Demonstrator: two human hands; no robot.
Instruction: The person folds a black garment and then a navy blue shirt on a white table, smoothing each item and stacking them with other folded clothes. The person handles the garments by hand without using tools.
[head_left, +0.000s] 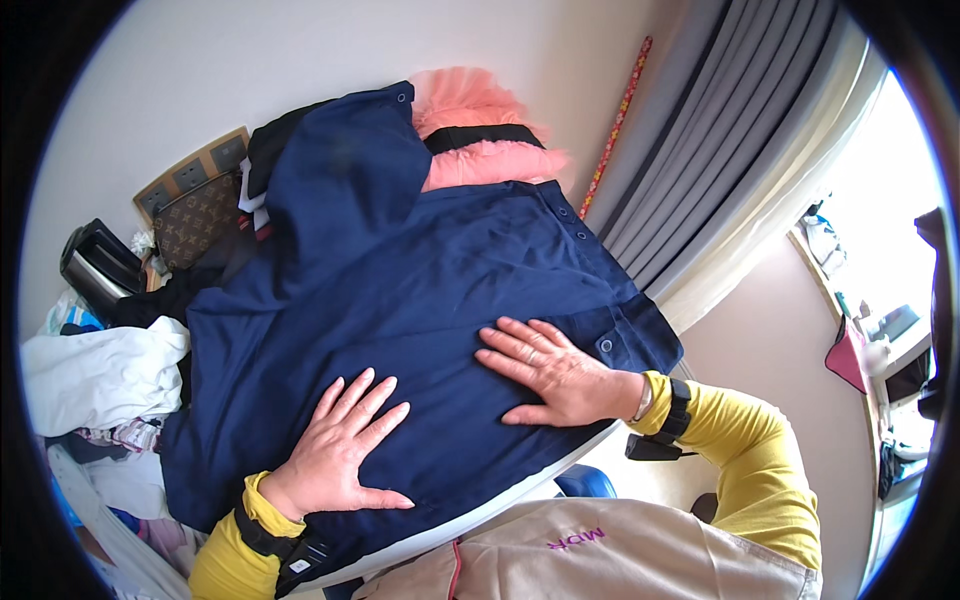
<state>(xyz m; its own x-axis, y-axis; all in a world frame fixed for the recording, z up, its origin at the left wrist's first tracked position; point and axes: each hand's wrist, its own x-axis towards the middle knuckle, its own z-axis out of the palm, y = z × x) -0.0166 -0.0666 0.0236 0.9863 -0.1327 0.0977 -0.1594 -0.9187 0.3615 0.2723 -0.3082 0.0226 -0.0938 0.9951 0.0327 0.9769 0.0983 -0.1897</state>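
A dark navy garment with ring-shaped snaps (360, 300) lies spread over the surface before me, somewhat wrinkled. My left hand (337, 450) rests flat on its lower part, palm down with the fingers apart. Farther right, my right hand (559, 371) lies palm down on the cloth beside the snapped edge, its fingers slightly apart. Neither hand grips anything. Part of the garment is folded over at the upper left. Beyond it are pink ruffled tulle (472, 97) and a black band (484, 136).
Piled clothes, including a white cloth (105, 375), lie at the left. Near the wall are a kettle (101, 262), a brown patterned bag (199, 221) and a socket strip (191, 174). Grey curtains (705, 135) and a red flowered pole (616, 127) stand at the upper right.
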